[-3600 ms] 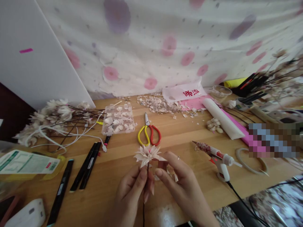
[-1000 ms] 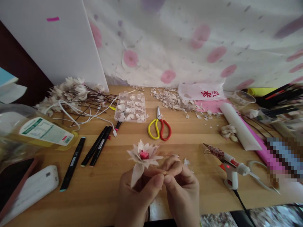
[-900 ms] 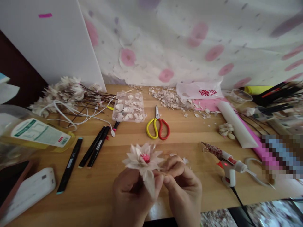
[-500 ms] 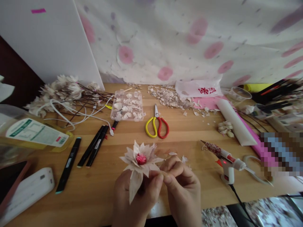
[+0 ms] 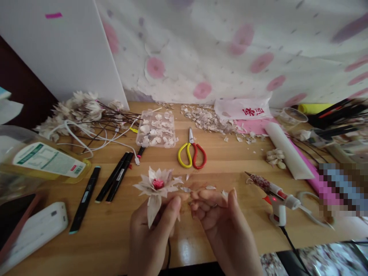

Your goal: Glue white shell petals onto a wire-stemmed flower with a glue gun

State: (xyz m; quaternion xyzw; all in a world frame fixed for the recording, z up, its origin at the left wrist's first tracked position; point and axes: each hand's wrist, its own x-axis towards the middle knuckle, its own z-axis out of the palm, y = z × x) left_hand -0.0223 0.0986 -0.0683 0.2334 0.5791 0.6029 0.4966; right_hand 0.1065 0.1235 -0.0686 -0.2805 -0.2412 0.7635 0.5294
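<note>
**Holding a pink-centred artificial flower at a crowded wooden table**

Toward the back of the wooden table (image 5: 138, 245), a clear compartment box (image 5: 153, 146) holds pale, curled petal pieces (image 5: 158, 125), most of its cells visibly occupied. Loose flakes of similar colour lie heaped to its right, partly against a white plastic bag (image 5: 243, 108) with red lettering; its contents cannot be made out. At the left edge, a clear bottle (image 5: 80, 174) with a green-and-white label contains yellow liquid. Near the back right sits a round clear plastic tub (image 5: 293, 115); what it holds is too indistinct to tell.

The artificial flower (image 5: 158, 184) is at the left hand (image 5: 152, 226), whose thumb and fingers pinch it just below the bloom. Its pale pointed petals spread above the knuckles, and one long petal hangs down in front of them. To its right, the right hand (image 5: 224, 226) is unclenched, palm turned up, thumb apart from the curled fingers; its fingertips come close to the left hand's, but contact cannot be told.

Yellow-and-red-handled scissors (image 5: 199, 157) lie beyond the hands, and a glue gun (image 5: 278, 212) with a glowing red light rests to their right.
</note>
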